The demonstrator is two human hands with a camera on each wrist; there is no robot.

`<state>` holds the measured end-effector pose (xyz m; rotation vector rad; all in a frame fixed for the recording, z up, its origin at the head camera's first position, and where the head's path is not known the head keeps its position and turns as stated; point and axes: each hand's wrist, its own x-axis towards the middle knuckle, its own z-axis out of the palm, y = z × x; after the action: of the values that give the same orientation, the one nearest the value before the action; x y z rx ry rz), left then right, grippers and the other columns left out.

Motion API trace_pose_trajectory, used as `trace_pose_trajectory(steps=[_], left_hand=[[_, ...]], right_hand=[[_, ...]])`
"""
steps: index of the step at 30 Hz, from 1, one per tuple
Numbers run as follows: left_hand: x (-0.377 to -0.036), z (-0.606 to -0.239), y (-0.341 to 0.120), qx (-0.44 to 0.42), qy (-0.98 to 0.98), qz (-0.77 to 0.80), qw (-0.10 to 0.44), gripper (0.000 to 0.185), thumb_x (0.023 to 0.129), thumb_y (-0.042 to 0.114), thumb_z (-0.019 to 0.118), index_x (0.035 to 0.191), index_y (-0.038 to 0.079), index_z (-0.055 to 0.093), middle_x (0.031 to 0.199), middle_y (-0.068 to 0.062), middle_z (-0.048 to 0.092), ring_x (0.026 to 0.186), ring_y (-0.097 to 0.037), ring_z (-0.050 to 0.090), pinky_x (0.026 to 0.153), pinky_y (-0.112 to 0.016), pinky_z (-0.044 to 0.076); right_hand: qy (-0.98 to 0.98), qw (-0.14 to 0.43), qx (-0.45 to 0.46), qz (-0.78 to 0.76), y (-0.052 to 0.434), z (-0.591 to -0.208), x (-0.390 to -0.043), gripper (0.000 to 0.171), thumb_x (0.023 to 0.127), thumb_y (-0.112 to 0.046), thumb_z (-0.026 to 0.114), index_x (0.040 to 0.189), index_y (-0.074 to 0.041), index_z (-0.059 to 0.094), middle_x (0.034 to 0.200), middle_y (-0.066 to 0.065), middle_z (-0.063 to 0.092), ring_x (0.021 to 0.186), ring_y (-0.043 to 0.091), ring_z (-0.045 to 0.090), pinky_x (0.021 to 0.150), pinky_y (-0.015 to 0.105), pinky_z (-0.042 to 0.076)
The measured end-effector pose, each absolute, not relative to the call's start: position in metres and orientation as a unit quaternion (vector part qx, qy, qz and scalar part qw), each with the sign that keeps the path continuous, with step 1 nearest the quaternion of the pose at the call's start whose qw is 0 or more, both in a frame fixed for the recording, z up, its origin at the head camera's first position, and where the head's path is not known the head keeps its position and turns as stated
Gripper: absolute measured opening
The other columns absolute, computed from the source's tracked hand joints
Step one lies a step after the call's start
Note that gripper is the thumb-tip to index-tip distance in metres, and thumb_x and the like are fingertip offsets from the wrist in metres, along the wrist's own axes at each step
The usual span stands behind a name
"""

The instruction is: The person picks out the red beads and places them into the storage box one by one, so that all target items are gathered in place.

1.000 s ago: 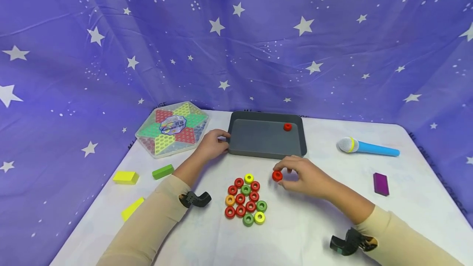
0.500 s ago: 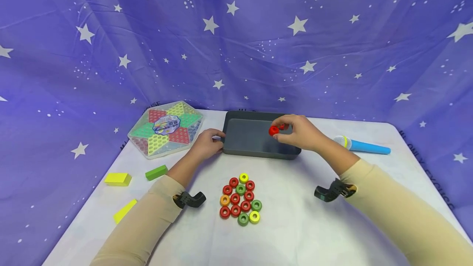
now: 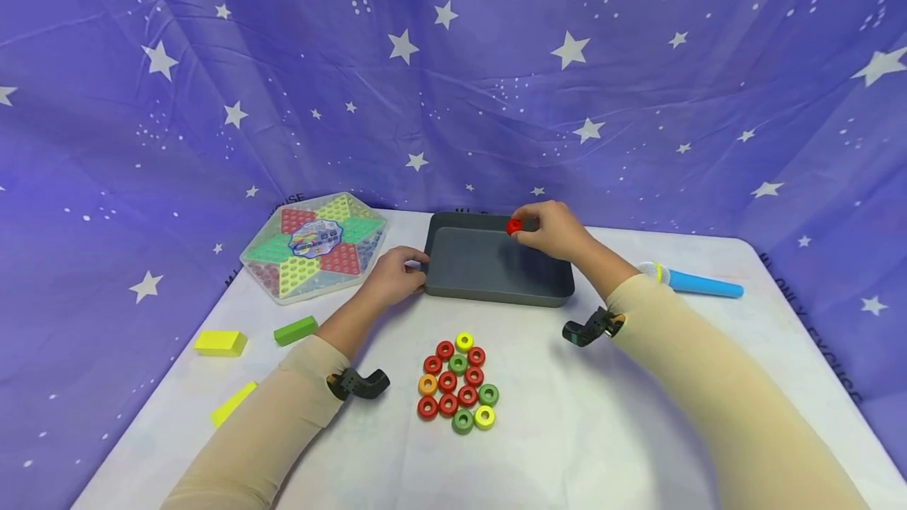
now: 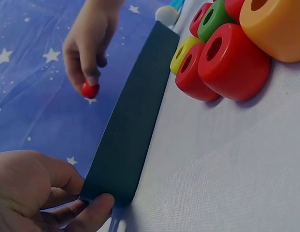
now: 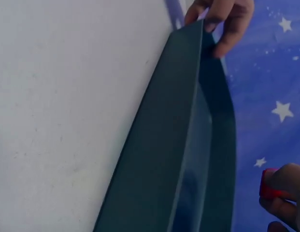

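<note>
My right hand (image 3: 556, 232) pinches a red bead (image 3: 513, 227) between thumb and fingertips, held up over the back of a dark grey tray (image 3: 475, 262). In the left wrist view this red bead (image 4: 90, 90) hangs above the tray's rim. My left hand (image 3: 393, 275) grips the tray's left end, the thumb (image 4: 94, 212) on the outer wall and fingers over the rim (image 5: 202, 36). The part of the tray behind my right hand is hidden. In front of the tray lies a group of beads with holes, mostly red (image 3: 447, 382), with green, yellow and one orange.
A hexagonal Chinese checkers box (image 3: 315, 246) lies left of the tray. Nearer on that side are a green block (image 3: 295, 330), a yellow block (image 3: 221, 343) and another yellow block (image 3: 234, 404) partly behind my sleeve. A blue toy microphone (image 3: 701, 284) lies right.
My right hand has carried the red bead from the table in front of the tray up and back over it. The bead in the tray's back right is now hidden. My left hand keeps its grip.
</note>
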<state>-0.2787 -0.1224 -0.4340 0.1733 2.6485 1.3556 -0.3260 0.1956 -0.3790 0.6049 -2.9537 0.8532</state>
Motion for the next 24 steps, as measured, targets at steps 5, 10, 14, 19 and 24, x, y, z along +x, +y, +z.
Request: trace_pose_trajectory(steps=[5, 10, 14, 19, 24], left_hand=[[-0.278, -0.435, -0.124, 0.052, 0.891, 0.444, 0.080, 0.039, 0.086, 0.008, 0.063, 0.124, 0.005, 0.069, 0.126, -0.014, 0.064, 0.091, -0.021, 0.070, 0.073, -0.030, 0.059], [-0.280, -0.436, -0.121, 0.056, 0.887, 0.449, 0.085, 0.038, 0.087, 0.009, 0.063, 0.125, 0.005, 0.068, 0.128, -0.015, 0.063, 0.093, -0.023, 0.069, 0.074, -0.030, 0.059], [-0.280, -0.435, -0.121, 0.050, 0.886, 0.453, 0.086, 0.038, 0.087, 0.008, 0.063, 0.125, 0.005, 0.068, 0.128, -0.014, 0.063, 0.093, -0.022, 0.069, 0.073, -0.030, 0.059], [-0.280, -0.435, -0.122, 0.064, 0.885, 0.454, 0.081, 0.040, 0.086, 0.007, 0.062, 0.126, 0.003, 0.067, 0.130, -0.016, 0.062, 0.093, -0.023, 0.069, 0.072, -0.030, 0.059], [-0.279, -0.434, -0.121, 0.068, 0.886, 0.452, 0.079, 0.040, 0.086, 0.008, 0.062, 0.126, 0.003, 0.067, 0.130, -0.015, 0.063, 0.095, -0.023, 0.069, 0.074, -0.031, 0.059]], right_hand=[[-0.952, 0.015, 0.197, 0.234, 0.194, -0.394, -0.335, 0.035, 0.089, -0.025, 0.074, 0.120, -0.010, 0.074, 0.110, 0.008, 0.074, 0.101, 0.029, 0.055, 0.086, 0.045, 0.048], [-0.969, 0.019, 0.182, 0.168, 0.199, -0.405, -0.340, 0.034, 0.089, -0.027, 0.076, 0.119, -0.012, 0.074, 0.107, 0.008, 0.074, 0.098, 0.031, 0.051, 0.085, 0.046, 0.045], [-0.976, 0.025, 0.182, 0.119, 0.197, -0.414, -0.345, 0.032, 0.089, -0.031, 0.075, 0.118, -0.016, 0.076, 0.105, 0.007, 0.074, 0.097, 0.032, 0.050, 0.085, 0.047, 0.040], [-0.979, 0.037, 0.183, 0.083, 0.193, -0.421, -0.349, 0.030, 0.089, -0.032, 0.074, 0.117, -0.020, 0.076, 0.102, 0.005, 0.074, 0.097, 0.031, 0.049, 0.081, 0.047, 0.037], [-0.980, 0.036, 0.189, 0.053, 0.188, -0.426, -0.349, 0.032, 0.090, -0.034, 0.073, 0.118, -0.020, 0.075, 0.104, 0.004, 0.075, 0.094, 0.032, 0.049, 0.078, 0.047, 0.036]])
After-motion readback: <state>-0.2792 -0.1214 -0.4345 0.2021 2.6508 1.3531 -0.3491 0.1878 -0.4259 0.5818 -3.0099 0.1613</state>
